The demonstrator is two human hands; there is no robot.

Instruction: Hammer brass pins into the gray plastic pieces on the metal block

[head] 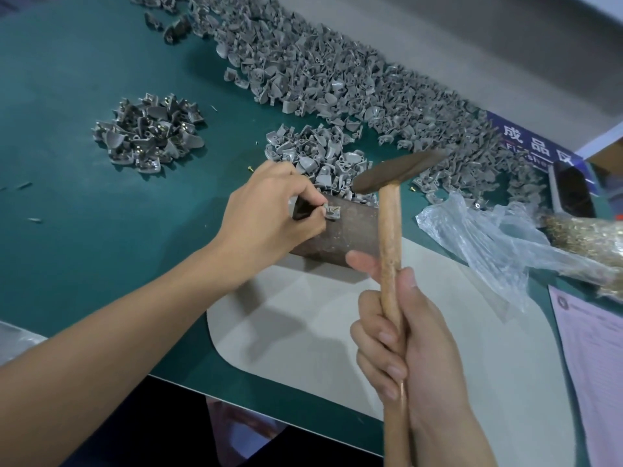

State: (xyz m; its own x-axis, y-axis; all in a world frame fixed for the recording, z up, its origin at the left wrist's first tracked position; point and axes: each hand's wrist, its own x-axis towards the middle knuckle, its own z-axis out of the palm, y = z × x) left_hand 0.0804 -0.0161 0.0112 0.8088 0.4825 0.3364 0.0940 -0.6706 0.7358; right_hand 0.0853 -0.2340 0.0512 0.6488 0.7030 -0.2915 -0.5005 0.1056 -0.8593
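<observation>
— Where is the gray plastic piece (331, 212) found?
— On top of the metal block (340, 230), pinched at the fingertips of the left hand (269, 210). A brass pin (333, 208) is seen standing in it, tilted a little.

— And the hammer (391, 251)?
— It is gripped by the right hand (411, 345), with the fingers curled round the wooden handle. Its dark head is held in the air above and just right of the pinched piece, apart from it.

— What is seen around the hands?
— The block is set on a pale mat (303, 325) on the green table (84, 214). Just beyond the left hand a small heap of gray pieces (320, 156) is found, and farther back a long pile (337, 79) is spread. Well to the left of that hand, a separate cluster of pieces with pins fitted (150, 133) is laid. To the right of the hammer, a clear plastic bag (499, 244) is seen, with a mass of brass pins (586, 237) beside it.
</observation>
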